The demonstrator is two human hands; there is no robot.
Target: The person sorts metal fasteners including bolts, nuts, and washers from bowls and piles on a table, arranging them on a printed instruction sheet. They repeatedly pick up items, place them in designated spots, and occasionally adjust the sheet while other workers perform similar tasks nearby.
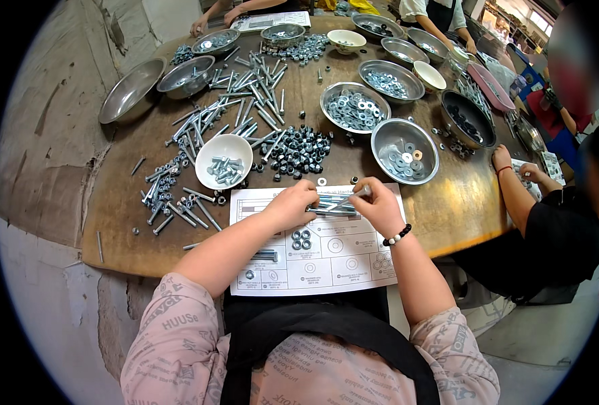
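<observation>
Both my hands are over the upper part of a printed sheet with outlined boxes. My left hand is closed at the left ends of several long silver bolts lying side by side. With its fingers and thumb, my right hand pinches a bolt near its head, tilted over the others. Below them, a cluster of hex nuts lies in one box of the sheet. More bolts rest in a box partly covered by my left forearm.
A white bowl of short bolts, a heap of dark-topped nuts and loose long bolts lie ahead. Metal bowls of washers stand at right centre. A co-worker's arm rests at the right table edge; others work across.
</observation>
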